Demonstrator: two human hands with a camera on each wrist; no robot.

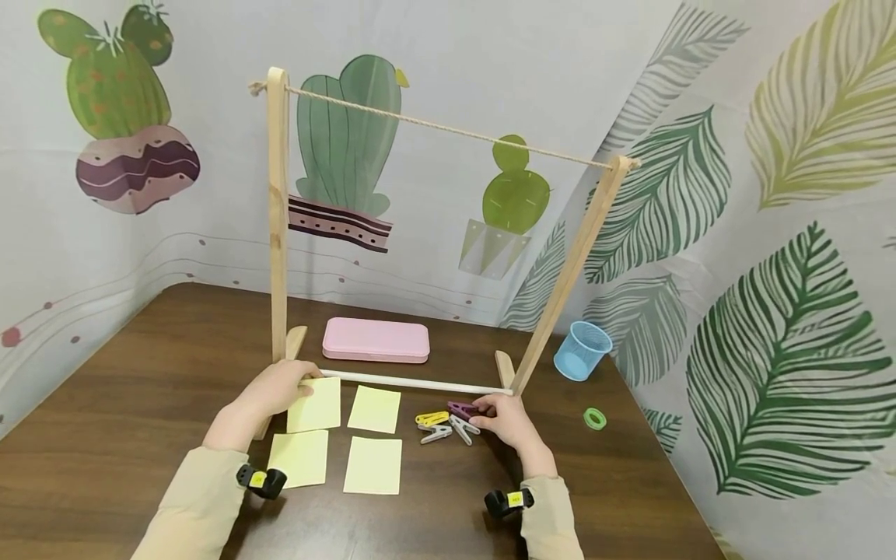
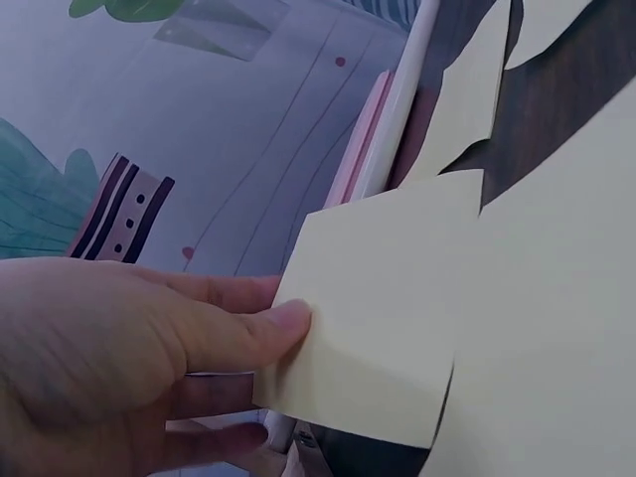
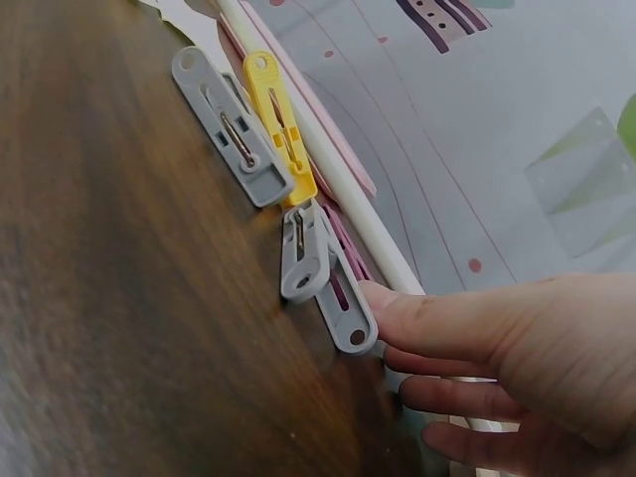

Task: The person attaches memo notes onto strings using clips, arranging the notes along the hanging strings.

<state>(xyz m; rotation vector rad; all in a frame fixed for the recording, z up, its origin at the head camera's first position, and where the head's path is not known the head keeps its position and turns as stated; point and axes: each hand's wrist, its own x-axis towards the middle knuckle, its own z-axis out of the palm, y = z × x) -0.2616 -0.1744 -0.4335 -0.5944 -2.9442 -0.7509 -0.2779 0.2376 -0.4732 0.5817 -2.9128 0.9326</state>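
1. Head view: The left hand (image 1: 274, 389) pinches the upper left edge of a yellow paper note (image 1: 320, 408), its thumb on top and its other fingers largely hidden. Three more yellow notes (image 1: 373, 465) lie nearby on the brown tabletop (image 1: 140, 435). The right hand (image 1: 502, 418) has a narrow grip on a purple clothespin (image 1: 460, 409), covering one end. Just beside it are a yellow clothespin (image 1: 432, 418) and two grey clothespins (image 1: 463, 429). The hands cover parts of the wooden frame's (image 1: 278, 218) lower ends; a white rod (image 1: 413, 382) runs between its posts, before a pink case (image 1: 376, 340). Each wrist camera (image 1: 509, 502) bears a yellow label (image 1: 516, 499), its marks too small to read.

2. Left wrist view: The thumb presses the note's face; fingertips disappear behind its edge. Other notes are cut off at the right and top. Only a sliver of pink case shows behind the rod.

3. Right wrist view: The purple clothespin is mostly hidden behind a grey one, reaching the thumb tip. Pale paper is cropped at the top.
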